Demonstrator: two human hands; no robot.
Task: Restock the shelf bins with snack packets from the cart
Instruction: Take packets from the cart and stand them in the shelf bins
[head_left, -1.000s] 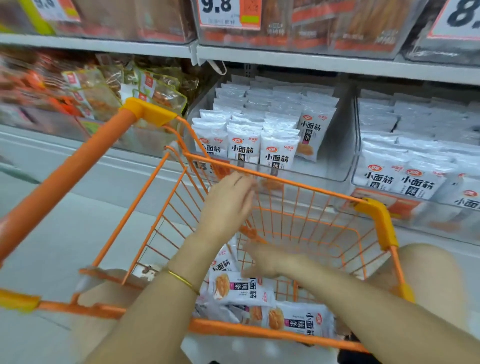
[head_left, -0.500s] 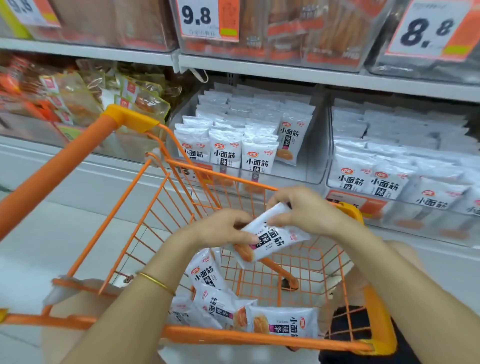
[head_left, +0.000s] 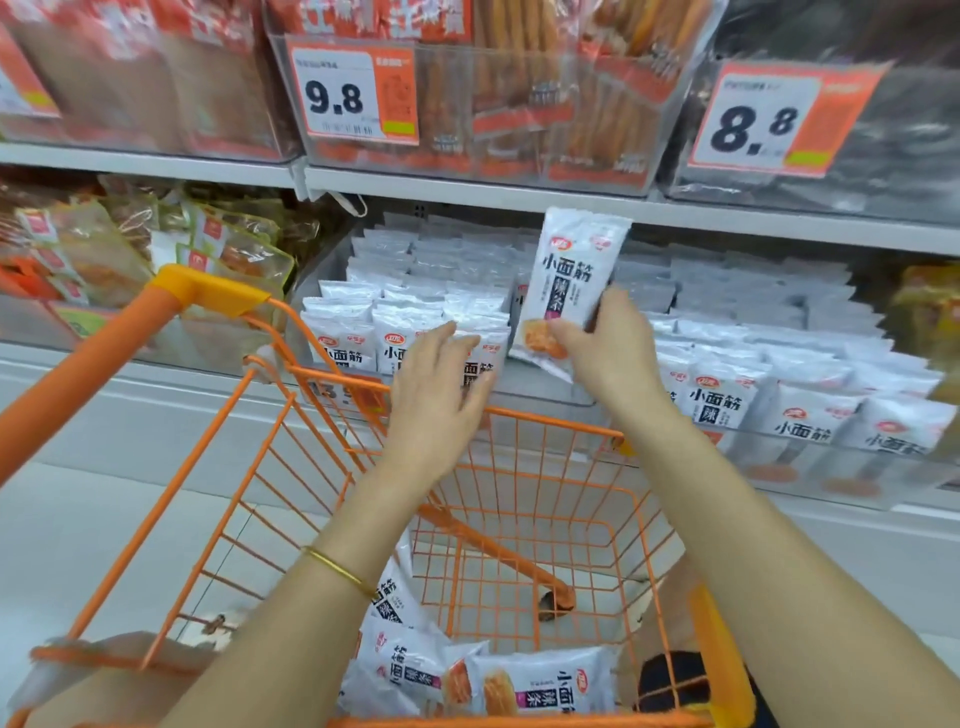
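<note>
My right hand (head_left: 605, 345) grips the lower end of a white snack packet (head_left: 569, 273) and holds it upright in front of the clear shelf bin (head_left: 545, 387). That bin holds rows of the same white packets (head_left: 410, 317), with a gap on its right side. My left hand (head_left: 439, 379) reaches over the orange cart's front rim (head_left: 550, 418) with straight fingers and touches the front-row packets. Several more packets (head_left: 524, 680) lie in the bottom of the cart.
A second bin of white packets (head_left: 769, 374) stands to the right. Bins of orange and brown snacks (head_left: 156, 249) fill the left. The shelf above carries price tags 9.8 (head_left: 345, 93) and 8.8 (head_left: 763, 122). The cart's orange handle (head_left: 88, 364) runs at the left.
Both hands rose out of the cart with one packet. My left hand let go of it and moved to the bin's front row. My right hand raised the packet upright to the bin.
</note>
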